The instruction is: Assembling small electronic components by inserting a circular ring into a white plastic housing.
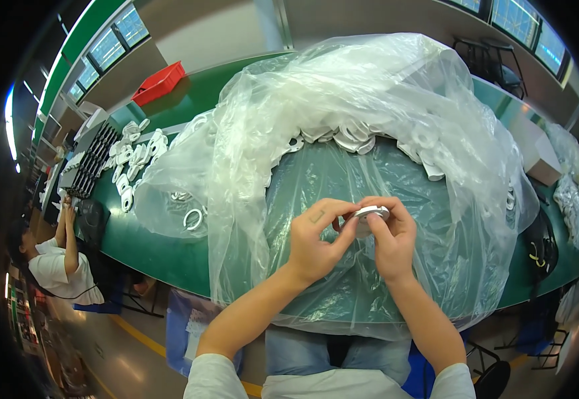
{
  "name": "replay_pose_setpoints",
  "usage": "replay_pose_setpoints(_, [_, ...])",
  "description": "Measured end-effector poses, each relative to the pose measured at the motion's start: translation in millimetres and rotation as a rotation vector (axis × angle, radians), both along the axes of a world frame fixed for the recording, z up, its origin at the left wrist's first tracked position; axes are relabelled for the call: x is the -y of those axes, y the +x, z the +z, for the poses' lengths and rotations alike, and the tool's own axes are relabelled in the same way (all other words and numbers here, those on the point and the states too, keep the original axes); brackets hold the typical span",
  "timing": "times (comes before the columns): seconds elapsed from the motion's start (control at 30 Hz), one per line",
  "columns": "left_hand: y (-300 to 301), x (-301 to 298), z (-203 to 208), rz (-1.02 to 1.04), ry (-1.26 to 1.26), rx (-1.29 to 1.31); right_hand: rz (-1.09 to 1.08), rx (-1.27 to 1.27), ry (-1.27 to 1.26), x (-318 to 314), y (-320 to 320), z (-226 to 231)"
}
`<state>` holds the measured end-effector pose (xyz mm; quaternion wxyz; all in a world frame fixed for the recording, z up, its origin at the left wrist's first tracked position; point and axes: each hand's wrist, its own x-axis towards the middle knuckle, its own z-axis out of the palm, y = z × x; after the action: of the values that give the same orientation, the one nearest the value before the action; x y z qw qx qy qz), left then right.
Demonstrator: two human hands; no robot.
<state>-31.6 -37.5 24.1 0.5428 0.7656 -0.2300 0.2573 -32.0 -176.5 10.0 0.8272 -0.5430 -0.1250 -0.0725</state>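
Grip: we are pinching a small white ring part [372,213] between both hands, fingers closed on it from either side, just right of the picture's centre.
Left hand [316,239]: we are pressing its thumb and forefinger against the ring's left edge; a bit of red-brown shows between the fingers there, too small for us to tell what it is.
Right hand [392,236]: we are curling its fingers over the ring's top and right side, the thumb tucked beneath.
Under the hands: we are working above a big clear plastic bag [342,133] spread open over the green table [149,246], its near edge hanging down toward our lap at six o'clock.
Twelve o'clock from the grip: we are seeing a heap of white ring parts [356,136] lying inside the bag along its far fold.
Nine o'clock: we are seeing one white open ring [193,219] lying apart from the heap, under the bag's left side.
Ten o'clock: we are seeing more loose white parts [133,156] lying on the table beside a black tray [94,163], with a red bin [159,83] farther off.
Far left: another person in a white shirt [60,266] is sitting at the table's edge.
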Motion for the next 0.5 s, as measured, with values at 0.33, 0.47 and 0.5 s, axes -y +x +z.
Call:
replay_pose_setpoints(0.33, [-10.4,0.7,6.6,0.046,0.032,0.261,-0.108,0.274,-0.087,-4.7,-12.6,4.5])
replay_pose_setpoints(0.47, [-12.5,-4.6,8.9,-0.024,0.054,0.406,-0.229,0.595,-0.209,-3.7,-14.4,7.8])
replay_pose_setpoints(0.5, [-13.3,-5.7,8.9,-0.016,0.053,0.406,-0.251,0.664,-0.233,-3.6,-12.6,9.2])
